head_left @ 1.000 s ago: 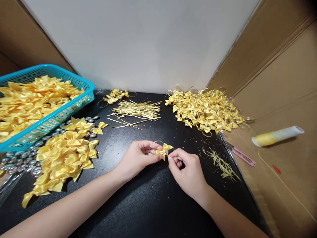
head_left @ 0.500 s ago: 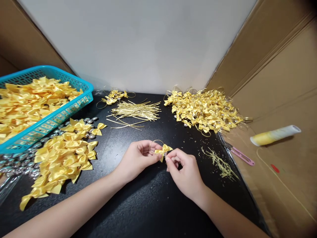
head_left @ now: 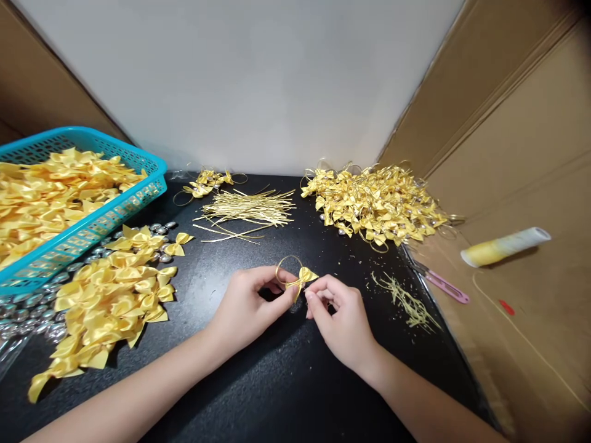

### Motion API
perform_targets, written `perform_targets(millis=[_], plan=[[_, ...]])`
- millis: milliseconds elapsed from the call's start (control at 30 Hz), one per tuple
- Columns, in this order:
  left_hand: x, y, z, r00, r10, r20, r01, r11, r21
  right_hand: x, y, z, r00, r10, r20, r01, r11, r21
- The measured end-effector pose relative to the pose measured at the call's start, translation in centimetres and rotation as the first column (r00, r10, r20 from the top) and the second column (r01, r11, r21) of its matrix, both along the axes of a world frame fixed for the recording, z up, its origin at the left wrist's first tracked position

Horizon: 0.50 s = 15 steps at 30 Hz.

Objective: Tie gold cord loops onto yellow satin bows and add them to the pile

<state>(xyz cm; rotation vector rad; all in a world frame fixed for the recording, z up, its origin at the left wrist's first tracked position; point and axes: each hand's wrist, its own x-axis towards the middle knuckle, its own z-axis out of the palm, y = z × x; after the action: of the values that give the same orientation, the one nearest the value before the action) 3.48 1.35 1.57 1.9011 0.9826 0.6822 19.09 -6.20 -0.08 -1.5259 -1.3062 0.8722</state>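
My left hand (head_left: pixel 252 304) pinches a yellow satin ribbon bow (head_left: pixel 305 276) between thumb and fingers, above the middle of the black table. A thin gold cord loop (head_left: pixel 277 266) stands up from the bow, behind my left fingers. Just right of the bow, my right hand (head_left: pixel 346 323) is closed in a pinch, thumb against fingertips. What sits between those fingertips is too small to make out. Beyond the hands lies a bundle of cut gold cords (head_left: pixel 252 208).
Loose yellow bows (head_left: pixel 108 301) and silvery beads (head_left: pixel 32 311) lie at left, beside a blue basket (head_left: pixel 159 178) of bows. Looped bows (head_left: pixel 373 206) are heaped at back right, a smaller group (head_left: pixel 207 183) at back left. Cord scraps (head_left: pixel 409 301), a pink-handled cutter (head_left: pixel 447 288) and a tube (head_left: pixel 508 247) are rightward.
The bow has turned a little in my left fingers, and its gold loop shows more fully. My right fingertips have come slightly away from the bow. The whole view has shifted slightly.
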Motion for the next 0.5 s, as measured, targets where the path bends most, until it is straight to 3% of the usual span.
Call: perform_targets(millis=[133, 500], plan=[[-0.01, -0.08, -0.08, 1.000, -0.007, -0.005, 0.007, 0.997, 0.072, 0.00, 0.18, 0.00, 1.000, -0.001, -0.013, 0.001, 1.000, 0.004], [0.21, -0.27, 0.13, 0.999, 0.033, -0.026, -0.031, 0.998, 0.048, -0.28, 0.03, 0.26, 0.999, -0.003, -0.034, 0.003, 1.000, -0.018]])
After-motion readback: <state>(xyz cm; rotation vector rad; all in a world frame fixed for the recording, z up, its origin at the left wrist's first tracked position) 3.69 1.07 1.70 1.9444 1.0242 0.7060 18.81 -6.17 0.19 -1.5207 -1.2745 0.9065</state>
